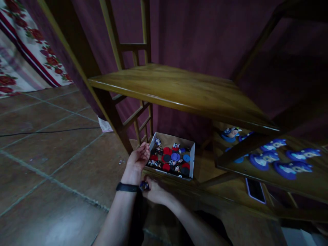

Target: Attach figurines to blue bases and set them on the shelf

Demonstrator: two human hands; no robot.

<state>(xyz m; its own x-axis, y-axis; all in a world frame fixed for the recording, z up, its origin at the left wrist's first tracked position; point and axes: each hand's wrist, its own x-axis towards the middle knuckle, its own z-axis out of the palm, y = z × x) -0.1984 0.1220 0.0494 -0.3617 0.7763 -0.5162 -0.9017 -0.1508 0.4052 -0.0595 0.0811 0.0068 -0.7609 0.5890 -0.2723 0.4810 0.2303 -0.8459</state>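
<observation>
My left hand (139, 155), with a dark band on its wrist, is raised palm up at the left edge of a white cardboard box (193, 160). Its fingers are loosely curled and apart, with nothing visible in them. Below it, in front of the box, my right hand (156, 192) pinches a small dark blue figurine (144, 185), partly hidden by the fingers. Inside the box lie several small figurines (176, 147) and round bases in red, black, purple and blue, such as a purple disc (175, 156).
A wooden shelf board (166, 83) juts out above the box. On the right-hand shelf stand several blue-and-white figurines (263, 160) on purple bases. A phone (255, 190) lies on the lower board. Tiled floor (64, 160) with a black cable (51, 131) stretches to the left.
</observation>
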